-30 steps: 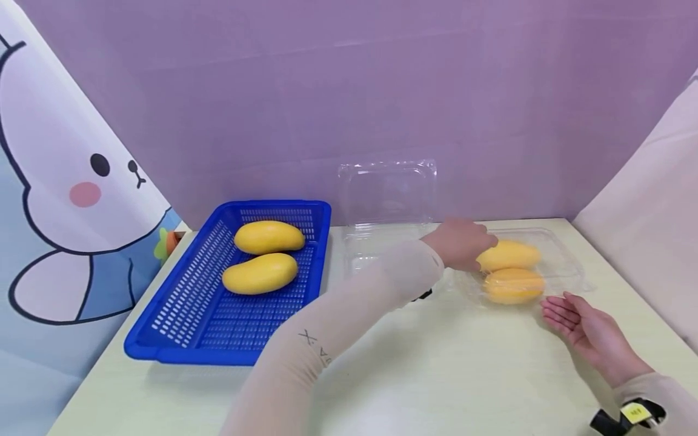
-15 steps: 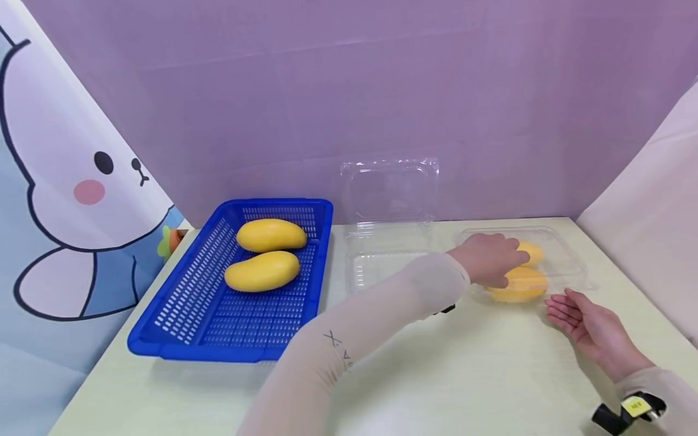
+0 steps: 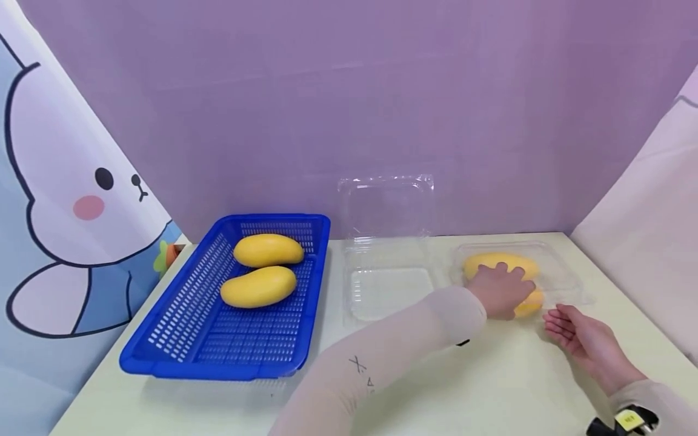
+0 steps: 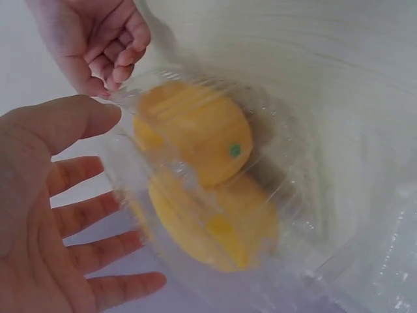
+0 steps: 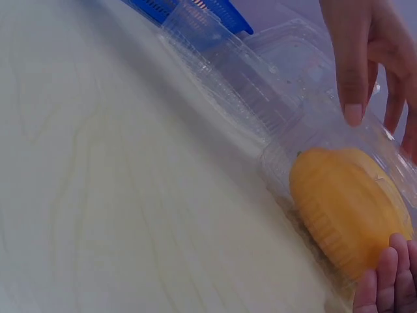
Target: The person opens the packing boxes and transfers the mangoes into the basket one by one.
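Note:
Two yellow mangoes [image 4: 192, 130] lie side by side in a clear plastic clamshell box [image 3: 564, 275] at the table's right, its clear plastic over them. Above that box my left hand [image 3: 500, 290] spreads its fingers, covering part of the nearer mango in the head view. In the left wrist view the fingers are apart and hold nothing; whether they touch the plastic I cannot tell. My right hand [image 3: 586, 342] lies at the box's near right corner, palm turned inward, fingers loosely curved, gripping nothing.
A blue plastic basket [image 3: 212, 369] stands at the left with two more mangoes [image 3: 259, 287] in it. Between basket and clamshell stands another clear box [image 3: 389, 290], its lid [image 3: 387, 209] raised against the purple cloth backdrop [image 3: 349, 109].
My left hand has moved rightward and toward the near side over the clamshell, so the farther mango shows more. My right hand stays nearly in place. The head view has shifted slightly.

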Available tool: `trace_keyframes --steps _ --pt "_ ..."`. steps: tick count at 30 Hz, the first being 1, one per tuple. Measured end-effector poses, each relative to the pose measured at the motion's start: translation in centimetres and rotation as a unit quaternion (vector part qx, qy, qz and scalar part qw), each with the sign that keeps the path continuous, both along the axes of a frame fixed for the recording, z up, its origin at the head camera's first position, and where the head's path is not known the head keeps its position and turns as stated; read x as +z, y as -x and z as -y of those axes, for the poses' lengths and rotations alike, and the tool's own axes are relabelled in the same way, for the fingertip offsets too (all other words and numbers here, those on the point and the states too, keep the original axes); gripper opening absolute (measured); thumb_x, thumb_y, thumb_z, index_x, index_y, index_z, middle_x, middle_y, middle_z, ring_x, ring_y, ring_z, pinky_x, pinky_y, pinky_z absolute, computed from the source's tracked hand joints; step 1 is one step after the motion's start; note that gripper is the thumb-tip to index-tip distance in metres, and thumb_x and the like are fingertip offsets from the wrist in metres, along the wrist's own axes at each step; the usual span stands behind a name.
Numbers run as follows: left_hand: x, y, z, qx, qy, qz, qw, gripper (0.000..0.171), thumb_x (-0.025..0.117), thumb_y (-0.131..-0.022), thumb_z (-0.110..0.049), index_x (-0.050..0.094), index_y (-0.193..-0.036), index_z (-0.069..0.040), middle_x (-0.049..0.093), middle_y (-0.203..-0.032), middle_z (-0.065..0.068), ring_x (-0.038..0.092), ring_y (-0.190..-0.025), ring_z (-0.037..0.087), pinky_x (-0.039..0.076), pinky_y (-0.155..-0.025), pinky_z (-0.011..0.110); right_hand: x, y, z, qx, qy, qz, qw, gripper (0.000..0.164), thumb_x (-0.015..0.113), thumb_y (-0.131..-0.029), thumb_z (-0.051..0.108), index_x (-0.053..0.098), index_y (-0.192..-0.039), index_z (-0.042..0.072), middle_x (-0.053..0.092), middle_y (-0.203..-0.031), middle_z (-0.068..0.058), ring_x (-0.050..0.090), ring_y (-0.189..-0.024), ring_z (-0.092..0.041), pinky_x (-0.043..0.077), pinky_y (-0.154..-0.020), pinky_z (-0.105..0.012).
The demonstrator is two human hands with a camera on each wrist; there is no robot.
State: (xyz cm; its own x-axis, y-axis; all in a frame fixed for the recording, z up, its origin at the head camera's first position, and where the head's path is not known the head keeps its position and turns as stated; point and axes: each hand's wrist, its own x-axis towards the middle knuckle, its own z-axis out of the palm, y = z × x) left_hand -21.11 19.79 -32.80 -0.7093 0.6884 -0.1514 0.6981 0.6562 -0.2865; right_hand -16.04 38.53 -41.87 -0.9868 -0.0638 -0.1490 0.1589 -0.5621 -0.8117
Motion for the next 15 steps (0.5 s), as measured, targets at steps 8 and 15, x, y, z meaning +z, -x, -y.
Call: trace_keyframes --steps 8,15 --pt "-1.1 0.0 0.2 0.005 -0.023 -0.034 0.9991 0.053 0.056 -0.089 -0.05 0.034 -0.137 -0.045 0.038 -0.133 -0.019 0.037 -0.123 0.007 0.039 -0.099 0.042 0.0 -0.1 0.0 -0.003 0.0 -0.01 1.0 0.035 0.041 -0.1 0.01 0.069 -0.081 0.002 0.07 -0.079 -0.009 0.069 -0.074 -0.017 0.056 -0.071 -0.027" --pt "-1.5 0.3 0.3 -0.002 -0.028 -0.047 0.9985 0.046 0.05 -0.094 -0.047 0.035 -0.137 -0.044 0.039 -0.133 -0.018 0.038 -0.124 0.008 0.04 -0.098 0.042 0.0 0.0 0.1 0.0 -0.004 -0.017 1.0 0.036 0.041 -0.1 0.01 0.07 -0.081 0.003 0.071 -0.078 -0.008 0.069 -0.074 -0.016 0.056 -0.071 -0.026"
